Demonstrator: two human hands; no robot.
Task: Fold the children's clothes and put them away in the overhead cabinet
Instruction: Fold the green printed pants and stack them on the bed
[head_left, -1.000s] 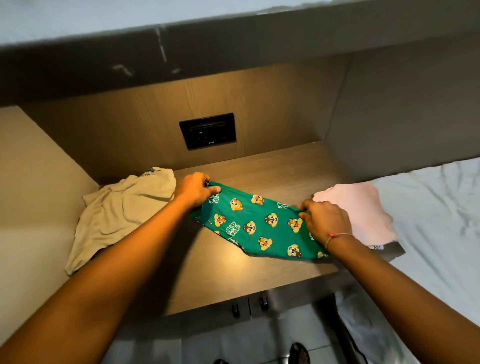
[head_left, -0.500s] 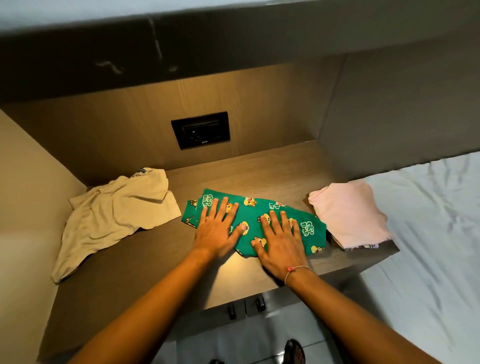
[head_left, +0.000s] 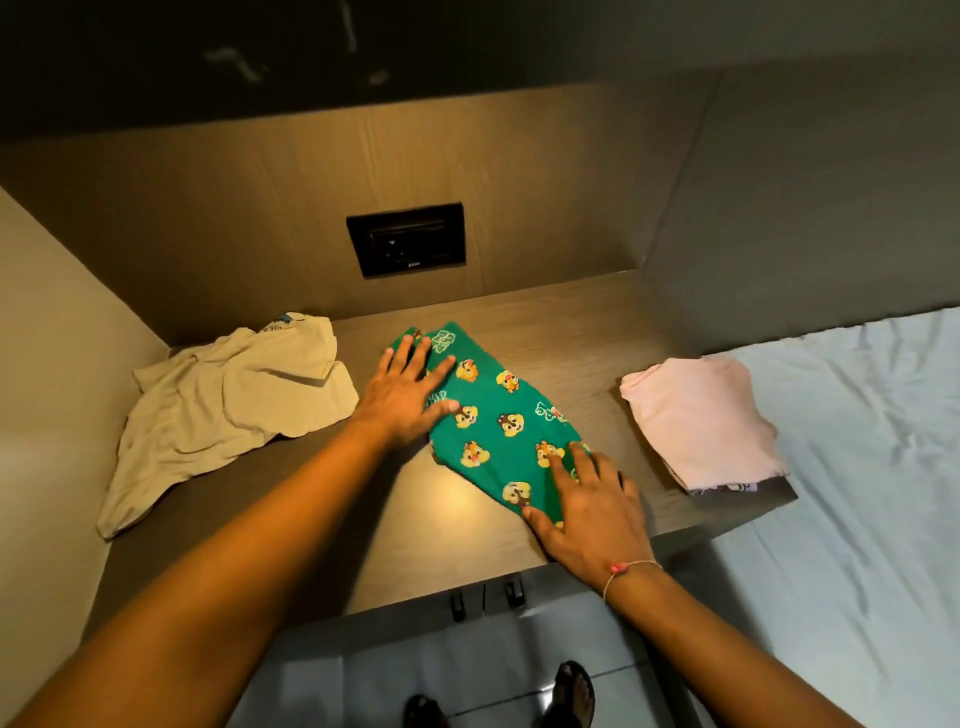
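Left hand (head_left: 402, 397) flat, fingers spread on the far-left end of the green cartoon-print garment (head_left: 506, 423); right hand (head_left: 589, 512) flat on its near-right end, palms pressing rather than gripping, hands well apart. Garment lies diagonally mid-countertop (head_left: 395, 525) with bare wood toward the front edge and back wall; crumpled beige shirt (head_left: 223, 410) near on the left, folded pink stack (head_left: 701, 421) on the right at the counter's corner beside the bed sheet (head_left: 857, 467). White lettering on the green print and the beige shirt's collar print are unreadable, black wall socket plate (head_left: 406, 239) has a tiny illegible mark; cabinet above is only a dark underside.
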